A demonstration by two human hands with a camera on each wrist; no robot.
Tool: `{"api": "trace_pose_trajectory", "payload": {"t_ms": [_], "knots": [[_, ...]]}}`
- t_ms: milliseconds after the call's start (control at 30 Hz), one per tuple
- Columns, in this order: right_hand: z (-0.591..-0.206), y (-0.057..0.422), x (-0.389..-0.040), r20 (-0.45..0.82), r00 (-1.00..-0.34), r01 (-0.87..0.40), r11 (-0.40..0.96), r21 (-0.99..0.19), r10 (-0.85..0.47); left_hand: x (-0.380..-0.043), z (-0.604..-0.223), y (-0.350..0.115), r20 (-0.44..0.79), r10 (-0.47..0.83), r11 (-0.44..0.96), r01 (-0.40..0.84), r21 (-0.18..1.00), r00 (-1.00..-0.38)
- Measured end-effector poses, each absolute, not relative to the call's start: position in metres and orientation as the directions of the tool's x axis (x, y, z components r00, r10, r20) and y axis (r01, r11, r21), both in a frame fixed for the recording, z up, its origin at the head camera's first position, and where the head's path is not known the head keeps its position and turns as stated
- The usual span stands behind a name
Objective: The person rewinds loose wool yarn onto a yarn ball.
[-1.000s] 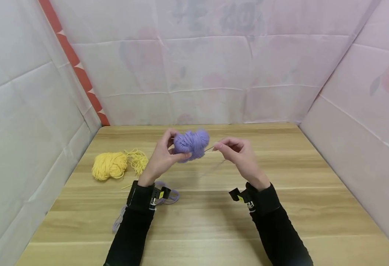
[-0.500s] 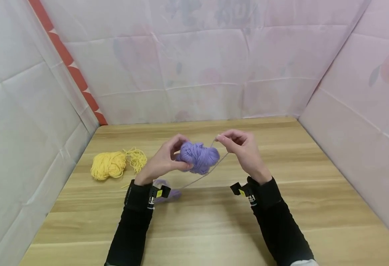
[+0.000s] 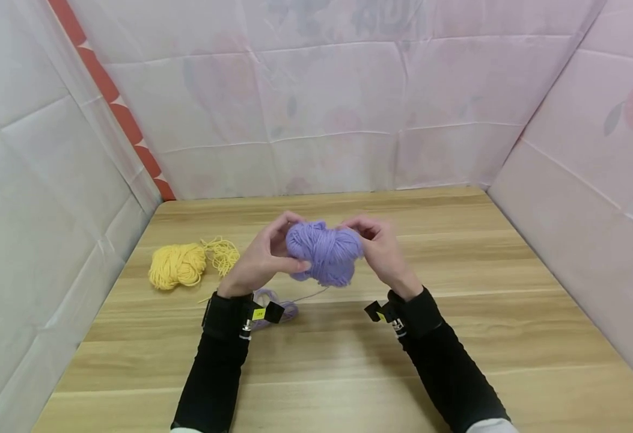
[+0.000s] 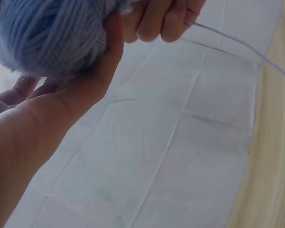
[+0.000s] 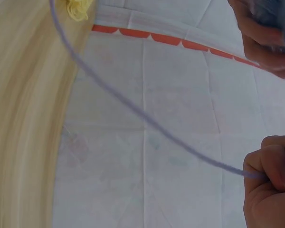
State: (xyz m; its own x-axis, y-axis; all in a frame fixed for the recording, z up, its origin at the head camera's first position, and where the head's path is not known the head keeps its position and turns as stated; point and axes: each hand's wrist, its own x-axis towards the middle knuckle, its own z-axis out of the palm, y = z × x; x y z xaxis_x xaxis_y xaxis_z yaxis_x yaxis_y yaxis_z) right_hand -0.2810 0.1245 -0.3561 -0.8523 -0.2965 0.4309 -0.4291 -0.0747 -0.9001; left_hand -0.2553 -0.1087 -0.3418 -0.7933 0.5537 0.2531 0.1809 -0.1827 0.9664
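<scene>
A purple ball of yarn (image 3: 324, 252) is held up above the table by my left hand (image 3: 264, 255), its thumb across the near side and its fingers behind. My right hand (image 3: 378, 249) is at the ball's right end, its fingertips partly hidden behind the yarn. In the right wrist view, a purple strand (image 5: 147, 118) runs into the curled fingers of my right hand (image 5: 273, 178). That strand hangs down toward a loose purple coil (image 3: 278, 313) on the table beside my left wrist.
To the left on the wooden table (image 3: 316, 373) lies a yellow ball of yarn (image 3: 177, 266), with a loose yellow tangle (image 3: 222, 255) next to it. Pale fabric walls (image 3: 327, 108) enclose the table at the back and both sides.
My right hand has come in from the right to the ball, after holding the strand out away from it. The ball has shifted right and turned in my left hand.
</scene>
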Motion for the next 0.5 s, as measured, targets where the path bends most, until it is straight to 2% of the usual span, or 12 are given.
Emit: {"api": "trace_pose_trajectory", "payload": {"t_ms": [200, 500], "knots": [[-0.364, 0.114, -0.28, 0.409, -0.857, -0.393, -0.117, -0.912, -0.312, -0.254, -0.34, -0.107, 0.272, 0.528, -0.301, 0.122, 0.946, -0.805], [-0.373, 0.109, -0.28, 0.416, -0.821, -0.39, -0.147, -0.909, -0.39, -0.254, -0.34, -0.108, 0.324, 0.433, -0.403, 0.141, 0.904, -0.841]]}}
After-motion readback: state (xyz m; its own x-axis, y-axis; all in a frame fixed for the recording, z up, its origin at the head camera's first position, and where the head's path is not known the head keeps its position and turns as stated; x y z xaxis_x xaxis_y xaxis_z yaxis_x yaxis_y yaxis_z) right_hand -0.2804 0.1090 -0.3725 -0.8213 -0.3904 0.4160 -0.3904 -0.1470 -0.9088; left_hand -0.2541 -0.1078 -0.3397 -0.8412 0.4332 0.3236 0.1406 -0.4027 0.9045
